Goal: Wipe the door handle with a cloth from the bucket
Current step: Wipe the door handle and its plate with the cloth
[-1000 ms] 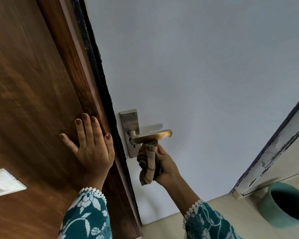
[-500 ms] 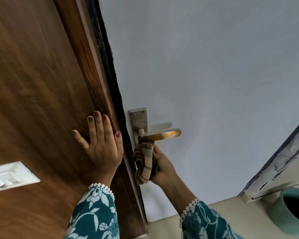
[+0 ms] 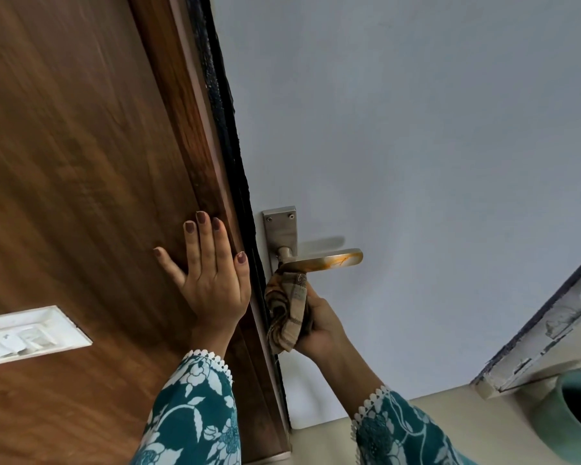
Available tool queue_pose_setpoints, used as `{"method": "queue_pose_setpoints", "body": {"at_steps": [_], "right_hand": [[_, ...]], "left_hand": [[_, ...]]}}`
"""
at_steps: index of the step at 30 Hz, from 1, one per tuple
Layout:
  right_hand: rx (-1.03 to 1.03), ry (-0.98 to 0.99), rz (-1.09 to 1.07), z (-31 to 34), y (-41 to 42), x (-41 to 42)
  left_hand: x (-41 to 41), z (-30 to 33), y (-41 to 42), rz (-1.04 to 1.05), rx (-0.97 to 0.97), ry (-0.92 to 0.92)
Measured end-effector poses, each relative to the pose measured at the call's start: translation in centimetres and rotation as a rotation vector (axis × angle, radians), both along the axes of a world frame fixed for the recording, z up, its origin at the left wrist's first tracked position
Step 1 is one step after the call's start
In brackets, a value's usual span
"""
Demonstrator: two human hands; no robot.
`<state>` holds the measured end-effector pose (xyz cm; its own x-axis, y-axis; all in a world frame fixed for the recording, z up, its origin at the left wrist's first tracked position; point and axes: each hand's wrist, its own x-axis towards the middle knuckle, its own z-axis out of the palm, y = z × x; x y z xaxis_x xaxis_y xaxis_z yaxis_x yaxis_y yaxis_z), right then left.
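Observation:
A metal lever door handle (image 3: 326, 257) with an orange smear near its tip juts out from a plate on the pale door. My right hand (image 3: 319, 325) sits just below it, holding a bunched brown checked cloth (image 3: 288, 307) whose top presses against the underside of the handle near its stem. My left hand (image 3: 212, 276) lies flat with fingers spread on the brown wooden panel (image 3: 81, 162) beside the door's edge. The teal bucket (image 3: 574, 414) stands on the floor at the lower right, partly cut off.
A white switch plate (image 3: 24, 333) is set in the wooden panel at the left. A chipped white door frame (image 3: 547, 327) runs diagonally at the right. Beige floor shows at the bottom right around the bucket.
The cloth has slid left along the underside of the handle toward its stem. The view has shifted, so everything sits a little more to the right. My left hand stays flat on the wood.

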<state>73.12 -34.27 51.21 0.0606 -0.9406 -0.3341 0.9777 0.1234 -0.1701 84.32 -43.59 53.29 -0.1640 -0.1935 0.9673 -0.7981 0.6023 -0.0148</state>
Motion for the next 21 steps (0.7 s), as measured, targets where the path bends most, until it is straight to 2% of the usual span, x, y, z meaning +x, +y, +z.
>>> {"method": "queue_pose_setpoints", "body": {"at_steps": [9, 13, 17, 21], "right_hand": [[0.031, -0.004, 0.035, 0.2, 0.0, 0.6], [0.028, -0.068, 0.016, 0.0, -0.1, 0.4], [0.026, -0.03, 0.103, 0.7, -0.1, 1.3], [0.028, 0.036, 0.095, 2.3, -1.1, 1.6]], "left_hand": [[0.0, 0.1, 0.1, -0.003, 0.006, 0.002], [0.0, 0.1, 0.0, -0.007, 0.007, 0.004], [-0.1, 0.1, 0.0, 0.005, -0.011, 0.008], [0.1, 0.2, -0.1, 0.027, -0.021, -0.01]]}}
